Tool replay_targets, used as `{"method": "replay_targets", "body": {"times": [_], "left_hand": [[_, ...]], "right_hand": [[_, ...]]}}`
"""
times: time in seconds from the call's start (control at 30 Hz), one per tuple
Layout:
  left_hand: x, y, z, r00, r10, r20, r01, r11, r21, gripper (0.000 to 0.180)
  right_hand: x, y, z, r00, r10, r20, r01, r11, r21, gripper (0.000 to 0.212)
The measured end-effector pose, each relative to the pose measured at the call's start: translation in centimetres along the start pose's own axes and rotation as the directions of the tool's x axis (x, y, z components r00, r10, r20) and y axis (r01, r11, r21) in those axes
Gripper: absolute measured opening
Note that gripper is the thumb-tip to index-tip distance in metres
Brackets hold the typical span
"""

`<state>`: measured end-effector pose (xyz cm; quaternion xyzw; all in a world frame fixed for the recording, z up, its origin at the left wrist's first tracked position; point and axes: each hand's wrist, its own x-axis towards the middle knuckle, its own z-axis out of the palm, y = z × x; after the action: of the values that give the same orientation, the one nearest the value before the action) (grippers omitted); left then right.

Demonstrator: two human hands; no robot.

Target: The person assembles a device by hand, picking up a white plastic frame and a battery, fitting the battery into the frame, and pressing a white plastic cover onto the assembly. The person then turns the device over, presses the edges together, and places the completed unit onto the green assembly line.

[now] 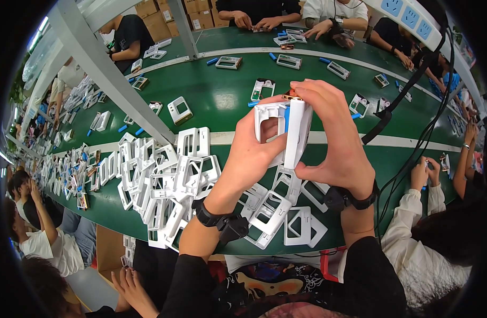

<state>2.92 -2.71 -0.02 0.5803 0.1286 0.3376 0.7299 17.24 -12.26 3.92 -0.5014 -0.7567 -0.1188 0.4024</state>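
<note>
Above the near side of the green table, both hands hold two white plastic pieces face to face. My left hand (246, 153) is closed round a white housing with a cut-out window (264, 109), thumb across its front. My right hand (339, 140) pinches a white plate-like shell (297, 132) between thumb below and fingers at the top. A blue cylinder (287, 117) shows in the gap between the pieces. At the top, under my right fingertips, sits a copper-coloured part (292, 96). Whether the two pieces are fastened together I cannot tell.
A heap of white plastic frames (169, 175) covers the table left of my arms; more frames (272, 212) lie between my forearms. A white metal post (103, 63) rises at left. Black cables (413, 138) hang at right. Co-workers sit around, one in a white sleeve (413, 217) nearby.
</note>
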Motion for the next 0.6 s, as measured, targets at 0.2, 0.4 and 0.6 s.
{"method": "replay_targets", "body": {"times": [0.2, 0.4, 0.6], "left_hand": [[-0.32, 0.21, 0.23, 1.0, -0.02, 0.01, 0.02, 0.999, -0.036, 0.053], [-0.53, 0.57, 0.05, 0.992, -0.121, 0.028, 0.124, 0.986, -0.11, 0.046], [-0.53, 0.88, 0.28, 0.987, -0.161, -0.027, 0.154, 0.975, -0.162, 0.045]], "right_hand": [[-0.31, 0.49, 0.34, 1.0, -0.003, 0.006, 0.003, 1.0, -0.008, 0.093], [-0.26, 0.29, 0.33, 0.998, 0.05, 0.041, -0.048, 0.998, -0.042, 0.092], [-0.36, 0.43, 0.1, 0.999, 0.031, 0.015, -0.03, 0.998, -0.046, 0.091]]}}
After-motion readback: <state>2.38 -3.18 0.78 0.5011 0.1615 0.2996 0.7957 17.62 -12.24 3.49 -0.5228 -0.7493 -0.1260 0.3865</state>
